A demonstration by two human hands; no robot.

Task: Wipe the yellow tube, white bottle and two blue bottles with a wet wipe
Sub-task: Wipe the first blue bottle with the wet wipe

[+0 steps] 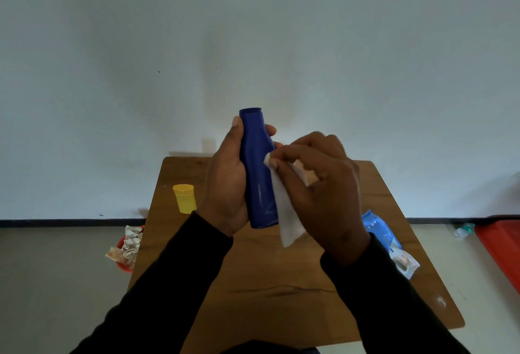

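The left hand grips a blue bottle upright above the bench, baring its side to the wet wipe the right hand pinches against it; the yellow tube stands left of the bottle, likely awaiting its turn
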